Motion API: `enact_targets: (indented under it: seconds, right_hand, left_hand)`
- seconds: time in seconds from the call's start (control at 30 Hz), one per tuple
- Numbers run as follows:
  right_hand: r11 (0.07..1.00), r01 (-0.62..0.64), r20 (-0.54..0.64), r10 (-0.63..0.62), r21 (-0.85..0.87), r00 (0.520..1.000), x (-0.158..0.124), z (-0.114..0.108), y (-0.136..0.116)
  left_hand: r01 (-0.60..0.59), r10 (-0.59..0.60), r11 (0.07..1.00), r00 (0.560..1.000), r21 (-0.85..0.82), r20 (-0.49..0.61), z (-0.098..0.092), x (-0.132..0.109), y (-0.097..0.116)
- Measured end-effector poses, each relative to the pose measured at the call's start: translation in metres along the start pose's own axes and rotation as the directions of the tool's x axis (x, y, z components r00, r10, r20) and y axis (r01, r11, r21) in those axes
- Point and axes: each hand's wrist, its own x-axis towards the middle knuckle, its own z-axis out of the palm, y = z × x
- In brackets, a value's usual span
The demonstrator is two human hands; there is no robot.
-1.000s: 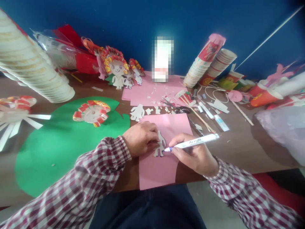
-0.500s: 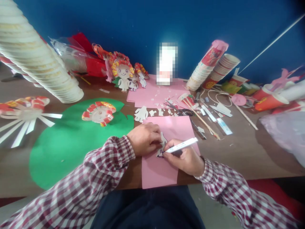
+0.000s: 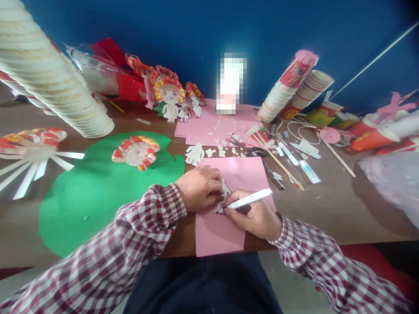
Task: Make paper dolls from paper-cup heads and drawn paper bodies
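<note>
In the head view my right hand (image 3: 258, 216) grips a white marker pen (image 3: 250, 199) with dark lettering, its tip down at the lower part of a small white paper cutout (image 3: 225, 188). Dark purple outlines show along the cutout's edges. It lies on a sheet of pink paper (image 3: 221, 237) at the table's front edge. From the left, my left hand (image 3: 201, 187) holds the cutout down with bent fingers, which hide part of it. Just beyond that hand lies another white paper figure (image 3: 194, 154), without visible outlines.
A green paper leaf shape (image 3: 98, 200) bears a red-and-yellow curled paper ring (image 3: 135, 152). Stacked paper cups (image 3: 62, 78) lean at the left, with more cups (image 3: 288, 87) at the right. Scissors (image 3: 255, 151), sticks (image 3: 278, 161) and paper scraps lie beyond the pink sheet. Finished-looking figures (image 3: 168, 98) stand behind.
The pen tip has shifted slightly up along the lower part of the cutout. Both hands otherwise stay in place; the whole view has tilted a little.
</note>
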Motion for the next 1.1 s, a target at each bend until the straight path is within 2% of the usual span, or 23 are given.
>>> enact_targets:
  seconds: [0.6,0.83,1.1]
  right_hand:
    - [1.0,0.009,-0.007,-0.009,0.0,1.0,0.0017,-0.0009,-0.0024]
    - [1.0,0.013,-0.046,-0.014,-0.016,0.999,0.0014,-0.0028,-0.0035]
    - [1.0,0.014,-0.022,-0.014,-0.003,1.0,0.0002,-0.0018,-0.0036]
  left_hand:
    - [-0.002,0.002,1.0,1.0,-0.005,-0.006,-0.0005,0.0003,0.0009]
    - [-0.006,0.006,1.0,1.0,0.0,-0.003,0.0,-0.0006,-0.0004]
    - [-0.001,0.001,1.0,1.0,-0.001,-0.012,0.0006,-0.0004,0.0]
